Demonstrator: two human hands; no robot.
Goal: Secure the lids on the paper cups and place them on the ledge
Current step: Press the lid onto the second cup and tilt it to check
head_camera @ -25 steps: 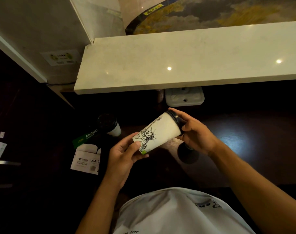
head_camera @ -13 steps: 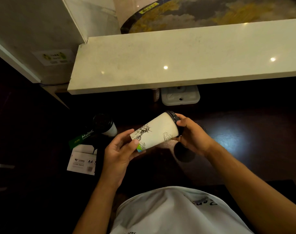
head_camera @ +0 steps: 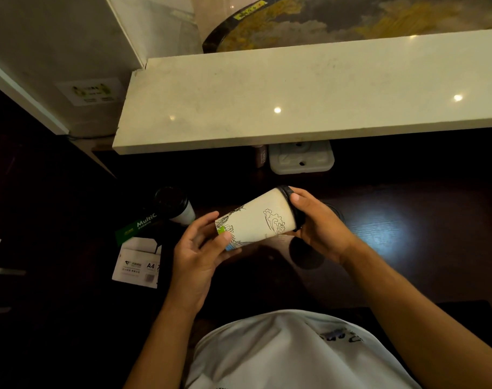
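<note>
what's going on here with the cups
A person holds a paper cup on its side over a dark table. The left hand grips its base while the right hand presses the black lid onto its rim. A second lidded cup stands on the table. The ledge holds no cups.

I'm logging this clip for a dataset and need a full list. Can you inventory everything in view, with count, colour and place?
paper cup: 1, white with line drawings, tilted on its side, held between both hands
lid: 1, black, on the held cup's mouth
second cup: 1, white with black lid, on the dark table, left
ledge: 1, pale stone, above the table
paper ream: 1, white and green, marked A4, on the table, left
white block: 1, under the ledge
left hand: 1, holds the cup's base
right hand: 1, grips the lid end
</note>
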